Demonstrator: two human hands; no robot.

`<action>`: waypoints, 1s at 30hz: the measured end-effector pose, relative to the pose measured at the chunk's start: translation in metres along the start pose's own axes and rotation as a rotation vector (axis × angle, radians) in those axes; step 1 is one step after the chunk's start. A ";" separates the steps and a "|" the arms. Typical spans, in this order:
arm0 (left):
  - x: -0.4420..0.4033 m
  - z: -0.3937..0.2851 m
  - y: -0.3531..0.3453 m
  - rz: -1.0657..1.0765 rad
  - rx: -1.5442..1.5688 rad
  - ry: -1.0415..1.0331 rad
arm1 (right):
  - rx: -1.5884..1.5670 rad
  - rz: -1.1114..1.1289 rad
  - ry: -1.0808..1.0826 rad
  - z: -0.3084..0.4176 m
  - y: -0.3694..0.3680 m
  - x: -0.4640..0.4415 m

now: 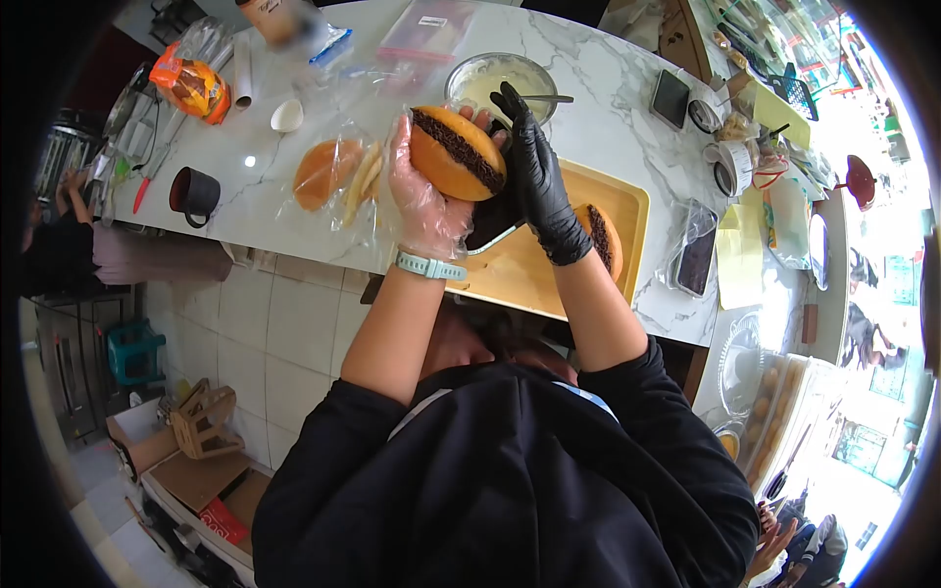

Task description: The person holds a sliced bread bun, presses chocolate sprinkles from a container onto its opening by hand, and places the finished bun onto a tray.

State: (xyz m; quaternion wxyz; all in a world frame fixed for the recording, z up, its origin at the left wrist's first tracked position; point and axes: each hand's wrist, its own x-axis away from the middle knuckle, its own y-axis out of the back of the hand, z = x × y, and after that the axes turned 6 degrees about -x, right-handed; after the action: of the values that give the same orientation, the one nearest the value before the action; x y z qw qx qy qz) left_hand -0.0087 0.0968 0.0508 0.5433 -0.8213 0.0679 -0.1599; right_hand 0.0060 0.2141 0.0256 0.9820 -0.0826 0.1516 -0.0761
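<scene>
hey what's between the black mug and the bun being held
In the head view, bread in clear plastic, then the left hand, lie between the mug and held bun.

No wording can be read for certain. The white label (pixel 432 21) on the clear case (pixel 417 41) is too small, as is the print on the orange bag (pixel 189 82). Pale letters on the red panel (pixel 223 519) in the cardboard box (pixel 173 479) are too blurred.
</scene>
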 end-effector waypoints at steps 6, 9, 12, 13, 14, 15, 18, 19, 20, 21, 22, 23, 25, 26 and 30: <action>-0.002 0.000 0.001 0.016 -0.007 -0.012 | -0.016 0.000 -0.009 0.000 0.000 -0.002; 0.000 0.000 0.001 0.007 -0.019 -0.014 | -0.010 -0.005 0.009 -0.004 0.000 -0.001; -0.001 -0.001 0.001 0.005 -0.012 -0.014 | -0.012 -0.007 0.002 -0.003 -0.001 -0.001; -0.001 -0.001 0.002 0.005 -0.007 -0.011 | -0.012 -0.005 -0.004 -0.001 -0.001 0.000; -0.001 0.000 0.002 0.004 -0.001 -0.007 | -0.011 -0.004 -0.011 0.000 0.000 0.001; 0.000 0.000 0.003 0.008 -0.007 -0.008 | -0.009 -0.005 -0.017 0.000 0.001 0.002; -0.001 -0.001 0.002 0.018 -0.011 -0.012 | -0.014 0.001 -0.032 0.000 0.000 0.000; -0.002 0.000 0.003 0.015 -0.003 -0.007 | -0.019 0.001 -0.042 0.001 0.000 0.000; -0.002 0.000 0.003 0.013 0.006 -0.003 | -0.022 0.002 -0.051 0.003 -0.001 0.000; -0.002 -0.001 0.002 0.004 0.013 -0.002 | 0.014 0.003 -0.030 0.004 0.000 -0.002; 0.000 -0.001 0.000 -0.002 0.019 -0.003 | 0.048 0.006 -0.007 0.002 0.001 -0.001; 0.001 -0.002 -0.002 -0.004 0.023 -0.007 | 0.080 0.008 0.022 0.000 0.002 -0.002; 0.003 -0.003 -0.001 0.004 0.034 -0.023 | 0.012 -0.002 0.003 -0.004 0.001 -0.002; 0.002 -0.002 0.001 0.013 0.034 -0.031 | -0.009 -0.003 -0.003 -0.006 0.001 -0.002; -0.002 -0.002 0.004 0.031 0.035 -0.016 | -0.004 0.039 -0.017 -0.004 0.003 -0.002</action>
State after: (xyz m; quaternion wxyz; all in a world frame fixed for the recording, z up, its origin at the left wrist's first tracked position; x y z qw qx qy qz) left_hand -0.0110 0.0945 0.0474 0.5605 -0.8118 0.0734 -0.1462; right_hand 0.0029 0.2170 0.0223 0.9844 -0.0824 0.1448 -0.0558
